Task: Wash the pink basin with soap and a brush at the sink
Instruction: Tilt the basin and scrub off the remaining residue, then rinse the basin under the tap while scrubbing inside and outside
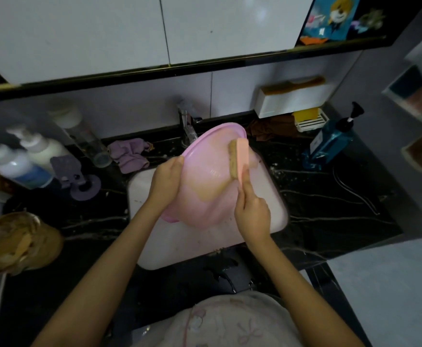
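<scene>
your right hand (252, 211) is wrapped round the handle of the pink brush (240, 157), bristles pressed to the inner wall of the pink basin (205, 176). your left hand (166, 182) grips the basin's left rim, holding it tilted over the white sink (275, 196), just in front of the faucet (187, 126). the wall looks wet and sudsy, so hard strokes could slip the rim from your left hand and drop the basin, or splash the dark counter (330, 196) near the blue pump bottle (330, 144).
</scene>
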Demonstrator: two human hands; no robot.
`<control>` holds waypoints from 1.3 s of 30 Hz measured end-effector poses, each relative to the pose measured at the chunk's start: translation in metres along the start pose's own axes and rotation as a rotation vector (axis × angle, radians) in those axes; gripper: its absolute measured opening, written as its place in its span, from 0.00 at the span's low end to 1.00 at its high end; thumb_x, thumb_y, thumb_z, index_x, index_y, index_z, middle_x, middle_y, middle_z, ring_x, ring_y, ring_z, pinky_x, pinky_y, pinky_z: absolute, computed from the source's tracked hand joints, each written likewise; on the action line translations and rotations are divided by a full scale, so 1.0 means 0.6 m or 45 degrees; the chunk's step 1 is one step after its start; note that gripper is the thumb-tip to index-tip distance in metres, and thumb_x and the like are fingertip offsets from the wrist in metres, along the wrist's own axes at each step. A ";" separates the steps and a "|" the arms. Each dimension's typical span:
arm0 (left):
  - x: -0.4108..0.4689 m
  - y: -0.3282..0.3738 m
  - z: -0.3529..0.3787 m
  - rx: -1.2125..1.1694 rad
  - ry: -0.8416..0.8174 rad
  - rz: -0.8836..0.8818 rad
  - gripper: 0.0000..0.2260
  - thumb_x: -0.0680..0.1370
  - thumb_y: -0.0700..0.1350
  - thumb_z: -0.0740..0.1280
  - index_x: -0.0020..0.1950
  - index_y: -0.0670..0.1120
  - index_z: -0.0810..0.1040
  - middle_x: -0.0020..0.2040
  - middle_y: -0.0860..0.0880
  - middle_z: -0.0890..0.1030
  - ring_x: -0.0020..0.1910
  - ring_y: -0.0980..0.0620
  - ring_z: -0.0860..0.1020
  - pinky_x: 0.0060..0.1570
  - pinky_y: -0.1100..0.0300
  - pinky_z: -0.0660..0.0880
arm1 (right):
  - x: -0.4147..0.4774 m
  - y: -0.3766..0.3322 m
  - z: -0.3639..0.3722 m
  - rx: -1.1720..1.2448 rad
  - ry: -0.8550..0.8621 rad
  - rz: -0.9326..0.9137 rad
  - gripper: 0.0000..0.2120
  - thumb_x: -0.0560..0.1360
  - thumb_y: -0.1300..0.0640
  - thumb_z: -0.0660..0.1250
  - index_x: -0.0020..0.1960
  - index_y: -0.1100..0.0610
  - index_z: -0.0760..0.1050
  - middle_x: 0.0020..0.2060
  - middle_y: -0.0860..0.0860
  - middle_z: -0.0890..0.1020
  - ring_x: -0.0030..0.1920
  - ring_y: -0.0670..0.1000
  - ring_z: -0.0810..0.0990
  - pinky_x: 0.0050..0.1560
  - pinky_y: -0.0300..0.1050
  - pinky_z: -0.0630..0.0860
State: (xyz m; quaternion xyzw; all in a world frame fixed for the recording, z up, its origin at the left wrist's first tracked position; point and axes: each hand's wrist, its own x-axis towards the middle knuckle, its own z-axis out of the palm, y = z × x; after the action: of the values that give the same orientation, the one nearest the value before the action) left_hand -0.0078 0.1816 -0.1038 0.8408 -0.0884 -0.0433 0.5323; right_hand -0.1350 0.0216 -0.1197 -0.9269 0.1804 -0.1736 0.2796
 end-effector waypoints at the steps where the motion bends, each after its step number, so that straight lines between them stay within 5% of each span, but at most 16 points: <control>1: 0.000 -0.004 -0.002 0.005 -0.002 0.002 0.15 0.77 0.51 0.54 0.31 0.54 0.67 0.31 0.55 0.71 0.33 0.60 0.68 0.39 0.58 0.64 | -0.017 0.005 -0.002 -0.010 -0.041 -0.062 0.29 0.78 0.57 0.57 0.76 0.51 0.52 0.20 0.50 0.67 0.19 0.50 0.66 0.21 0.39 0.61; 4: -0.003 -0.014 -0.007 -0.020 -0.007 0.044 0.14 0.78 0.52 0.55 0.32 0.54 0.67 0.31 0.55 0.71 0.33 0.61 0.68 0.39 0.57 0.64 | -0.068 0.056 -0.020 -0.120 -0.197 -0.125 0.33 0.76 0.61 0.62 0.77 0.50 0.52 0.20 0.46 0.65 0.18 0.47 0.63 0.18 0.41 0.61; 8: -0.007 -0.011 -0.016 0.086 -0.048 0.040 0.12 0.73 0.59 0.62 0.37 0.52 0.71 0.34 0.54 0.74 0.34 0.59 0.71 0.37 0.58 0.66 | -0.044 0.102 -0.056 -0.180 -0.351 0.222 0.25 0.82 0.53 0.53 0.77 0.45 0.51 0.26 0.49 0.69 0.28 0.52 0.72 0.28 0.45 0.66; 11: -0.019 0.016 -0.017 0.175 -0.268 0.028 0.12 0.66 0.46 0.77 0.44 0.53 0.77 0.40 0.57 0.78 0.37 0.63 0.75 0.36 0.66 0.70 | -0.033 0.108 -0.097 0.033 -0.248 0.303 0.25 0.82 0.51 0.53 0.77 0.44 0.51 0.33 0.55 0.78 0.31 0.54 0.77 0.31 0.50 0.75; 13: -0.038 0.031 -0.010 0.137 -0.473 0.038 0.15 0.64 0.43 0.79 0.45 0.56 0.79 0.42 0.55 0.80 0.38 0.61 0.78 0.36 0.68 0.73 | -0.026 0.106 -0.117 0.134 -0.154 0.299 0.25 0.82 0.52 0.53 0.77 0.44 0.51 0.40 0.56 0.80 0.36 0.52 0.79 0.36 0.52 0.79; 15: -0.058 0.044 -0.003 0.103 -0.593 0.042 0.13 0.66 0.44 0.77 0.44 0.56 0.79 0.41 0.54 0.81 0.38 0.57 0.78 0.36 0.67 0.73 | -0.013 0.105 -0.132 0.223 -0.099 0.326 0.25 0.82 0.54 0.54 0.76 0.45 0.52 0.45 0.52 0.78 0.38 0.43 0.77 0.39 0.44 0.77; 18: -0.078 0.063 -0.007 0.274 -0.705 0.241 0.10 0.67 0.47 0.77 0.37 0.54 0.76 0.34 0.57 0.77 0.34 0.58 0.74 0.35 0.64 0.69 | 0.002 0.101 -0.157 0.331 -0.028 0.329 0.25 0.82 0.55 0.55 0.76 0.46 0.53 0.52 0.49 0.75 0.40 0.37 0.73 0.45 0.37 0.72; 22: -0.120 0.078 -0.032 0.628 -0.768 0.702 0.11 0.68 0.53 0.72 0.37 0.56 0.70 0.33 0.57 0.72 0.34 0.58 0.73 0.36 0.60 0.69 | 0.009 0.090 -0.173 0.452 -0.003 0.336 0.26 0.81 0.55 0.56 0.77 0.50 0.53 0.67 0.53 0.72 0.59 0.45 0.71 0.57 0.40 0.66; 25: -0.138 0.057 -0.043 0.751 -0.720 0.928 0.09 0.68 0.52 0.71 0.38 0.54 0.72 0.35 0.57 0.77 0.35 0.56 0.77 0.31 0.64 0.68 | 0.011 0.089 -0.162 0.464 -0.020 0.303 0.23 0.80 0.54 0.59 0.74 0.57 0.62 0.61 0.56 0.77 0.60 0.53 0.76 0.57 0.45 0.72; 29: -0.161 0.021 -0.044 0.813 -0.641 0.940 0.05 0.69 0.52 0.70 0.40 0.53 0.76 0.37 0.56 0.79 0.34 0.56 0.79 0.29 0.66 0.68 | 0.017 0.094 -0.136 0.412 -0.160 0.252 0.12 0.78 0.53 0.63 0.59 0.56 0.75 0.41 0.49 0.81 0.44 0.49 0.81 0.42 0.42 0.76; 31: -0.183 0.017 -0.044 0.826 -0.601 0.970 0.06 0.69 0.53 0.69 0.39 0.52 0.77 0.36 0.56 0.80 0.33 0.56 0.78 0.29 0.65 0.69 | 0.020 0.096 -0.127 0.318 -0.224 0.162 0.11 0.77 0.55 0.65 0.58 0.58 0.75 0.40 0.49 0.81 0.41 0.48 0.80 0.38 0.39 0.75; 34: -0.209 0.029 -0.059 0.885 -0.536 1.061 0.07 0.62 0.47 0.71 0.35 0.50 0.75 0.30 0.54 0.76 0.27 0.55 0.73 0.24 0.64 0.63 | 0.026 0.100 -0.117 0.110 -0.286 -0.004 0.13 0.77 0.57 0.64 0.60 0.58 0.74 0.44 0.53 0.82 0.41 0.51 0.82 0.39 0.48 0.79; 39: -0.219 0.029 -0.071 0.921 -0.502 1.055 0.11 0.62 0.40 0.75 0.38 0.49 0.75 0.33 0.53 0.77 0.28 0.54 0.75 0.24 0.64 0.66 | 0.052 0.101 -0.110 0.098 -0.292 -0.054 0.12 0.77 0.59 0.64 0.60 0.57 0.73 0.40 0.53 0.82 0.38 0.54 0.81 0.36 0.50 0.77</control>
State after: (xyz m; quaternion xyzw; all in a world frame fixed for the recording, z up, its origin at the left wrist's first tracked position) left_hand -0.1314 0.2379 -0.0725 0.8405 -0.5165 0.0457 0.1573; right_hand -0.1499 -0.0690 -0.0964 -0.9329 0.1208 -0.0792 0.3299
